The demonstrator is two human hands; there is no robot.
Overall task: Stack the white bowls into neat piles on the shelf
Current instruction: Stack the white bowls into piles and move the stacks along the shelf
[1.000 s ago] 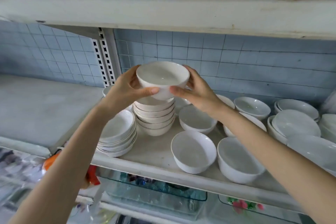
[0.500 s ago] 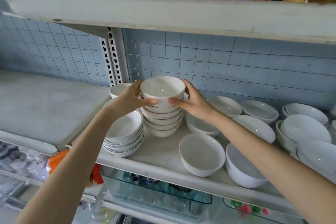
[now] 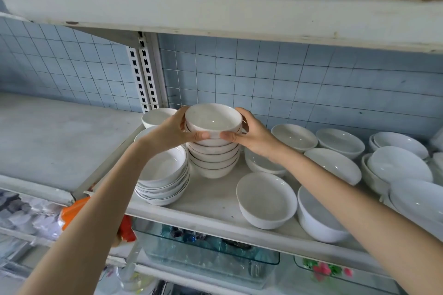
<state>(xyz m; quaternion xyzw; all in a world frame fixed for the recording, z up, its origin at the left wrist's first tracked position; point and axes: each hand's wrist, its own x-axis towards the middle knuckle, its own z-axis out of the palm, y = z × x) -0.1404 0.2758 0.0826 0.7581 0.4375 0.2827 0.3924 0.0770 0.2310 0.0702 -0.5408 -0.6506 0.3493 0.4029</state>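
our left hand (image 3: 172, 130) and right hand (image 3: 254, 134) clasp the top bowl (image 3: 213, 120) from both sides, on the pile (image 3: 213, 163) near the back left corner of the shelf (image 3: 211, 195). we should centre it, then release both sides together.

Hands: two, left hand (image 3: 172, 130) and right hand (image 3: 251, 133). Bowl piles: two; tall pile (image 3: 213, 163) about six, counting top bowl (image 3: 213, 118); low pile (image 3: 163, 175) about five. Single bowls at front edge: two, front bowl (image 3: 266, 199), corner bowl (image 3: 321, 220). Further bowls to right partly nested, number not sure. Glass trays below: two, left tray (image 3: 239, 268), right tray (image 3: 299, 267).
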